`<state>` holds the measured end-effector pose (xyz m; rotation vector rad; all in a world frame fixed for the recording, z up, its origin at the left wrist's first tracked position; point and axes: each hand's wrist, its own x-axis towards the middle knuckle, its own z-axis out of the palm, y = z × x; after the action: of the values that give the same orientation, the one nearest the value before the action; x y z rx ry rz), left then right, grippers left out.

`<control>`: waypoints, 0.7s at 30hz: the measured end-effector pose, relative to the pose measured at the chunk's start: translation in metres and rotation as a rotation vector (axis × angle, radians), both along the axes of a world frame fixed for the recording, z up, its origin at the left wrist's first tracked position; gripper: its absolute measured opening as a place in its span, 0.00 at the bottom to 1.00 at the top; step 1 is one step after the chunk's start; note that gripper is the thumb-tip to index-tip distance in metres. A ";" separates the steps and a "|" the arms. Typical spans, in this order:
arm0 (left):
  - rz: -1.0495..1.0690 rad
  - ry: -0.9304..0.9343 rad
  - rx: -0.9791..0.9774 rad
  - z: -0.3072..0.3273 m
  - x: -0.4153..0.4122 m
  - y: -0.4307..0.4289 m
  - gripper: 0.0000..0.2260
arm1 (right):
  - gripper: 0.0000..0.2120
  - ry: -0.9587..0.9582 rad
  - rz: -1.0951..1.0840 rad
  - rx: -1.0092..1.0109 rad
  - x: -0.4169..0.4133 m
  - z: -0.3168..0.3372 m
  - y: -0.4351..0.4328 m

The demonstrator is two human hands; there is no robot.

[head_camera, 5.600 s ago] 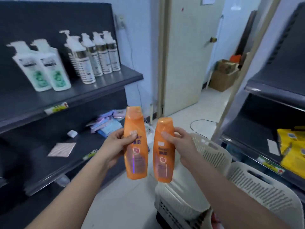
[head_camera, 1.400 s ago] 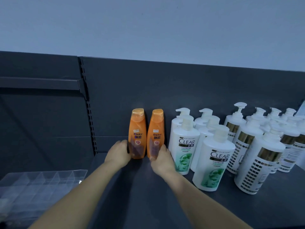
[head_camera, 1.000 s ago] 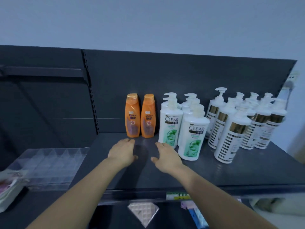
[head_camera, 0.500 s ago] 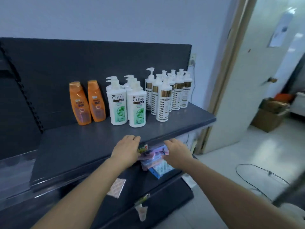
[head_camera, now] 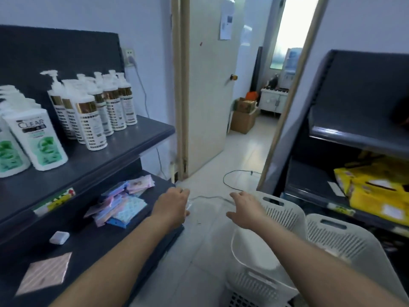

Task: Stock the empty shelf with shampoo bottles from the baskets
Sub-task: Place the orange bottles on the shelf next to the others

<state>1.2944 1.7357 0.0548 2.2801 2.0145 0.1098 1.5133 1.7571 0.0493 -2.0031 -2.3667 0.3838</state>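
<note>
The dark shelf (head_camera: 124,149) on my left carries white Clear shampoo bottles (head_camera: 37,140) and several white pump bottles with gold bands (head_camera: 90,122). The orange bottles are out of view. Two white perforated baskets stand on the floor at lower right, one nearer the middle (head_camera: 278,216) and one further right (head_camera: 345,240); their insides are hidden by my arm. My left hand (head_camera: 171,207) hangs empty over the lower shelf's corner. My right hand (head_camera: 245,209) is empty too, fingers relaxed, just above the nearer basket's rim.
The lower left shelf (head_camera: 88,240) holds coloured packets (head_camera: 121,202), a small white case (head_camera: 59,237) and a pink sachet (head_camera: 44,273). A black cable (head_camera: 234,178) loops on the tiled floor before an open door (head_camera: 210,96). A dark rack at right holds yellow packages (head_camera: 376,191).
After standing both orange bottles on the shelf and letting go, my view has swung right and down. Both empty hands have dropped from the shelf edge toward the baskets.
</note>
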 end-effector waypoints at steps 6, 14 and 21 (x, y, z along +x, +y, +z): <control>-0.155 -0.047 -0.075 -0.031 0.133 0.028 0.25 | 0.25 0.011 -0.160 -0.076 0.129 -0.030 -0.014; -0.377 -0.008 -0.153 -0.068 0.286 0.048 0.22 | 0.24 0.031 -0.365 -0.198 0.263 -0.074 -0.031; -0.616 0.110 -0.125 -0.096 0.373 0.060 0.19 | 0.30 0.056 -0.544 -0.334 0.331 -0.120 -0.042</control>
<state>1.6679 1.7958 -0.0415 2.7406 1.2234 -0.1852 1.8447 1.7155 -0.0704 -2.6145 -1.7026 0.8284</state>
